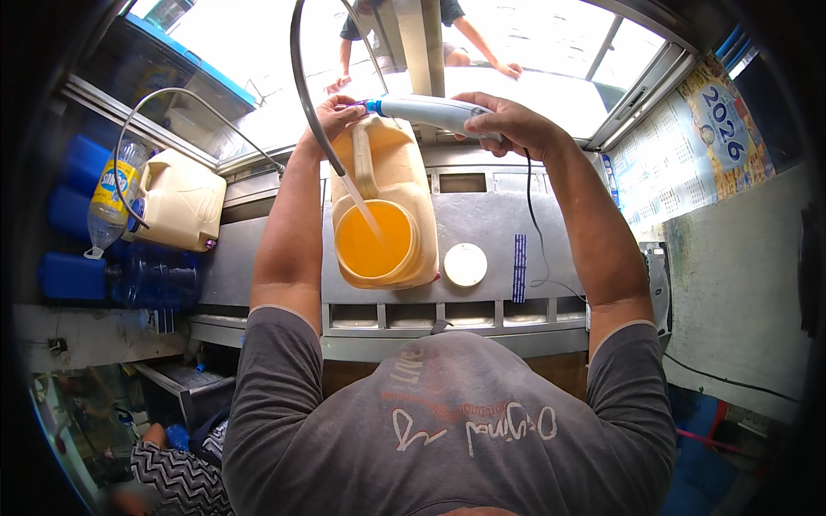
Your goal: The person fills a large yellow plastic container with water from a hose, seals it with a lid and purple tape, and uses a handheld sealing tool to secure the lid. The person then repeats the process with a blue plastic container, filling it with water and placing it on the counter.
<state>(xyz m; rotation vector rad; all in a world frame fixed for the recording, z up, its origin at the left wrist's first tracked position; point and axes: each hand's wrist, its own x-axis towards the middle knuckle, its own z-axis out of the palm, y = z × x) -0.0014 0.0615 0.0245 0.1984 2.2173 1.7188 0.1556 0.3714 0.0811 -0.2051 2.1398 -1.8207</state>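
Note:
My right hand (pixel 516 125) grips a light grey corded tool (pixel 430 112), shaped like a heat gun, level above the far end of a cream plastic jug (pixel 422 189). Its blue tip (pixel 372 107) reaches my left hand (pixel 338 113), whose fingers are closed beside a small purple piece; what they hold is unclear. The jug lies with its wide round mouth facing up, bright orange-yellow inside. Over it hangs a grey hose (pixel 311 103), with a clear stream running into the mouth. A round white lid (pixel 465 265) lies right of the jug.
A blue printed strip (pixel 520 268) and the tool's black cord (pixel 535 206) lie on the metal counter (pixel 482 224). Another cream jug (pixel 181 199), a clear bottle (pixel 112 202) and blue containers (pixel 159 275) stand left. Beyond the window, a person (pixel 456 34) leans on the ledge.

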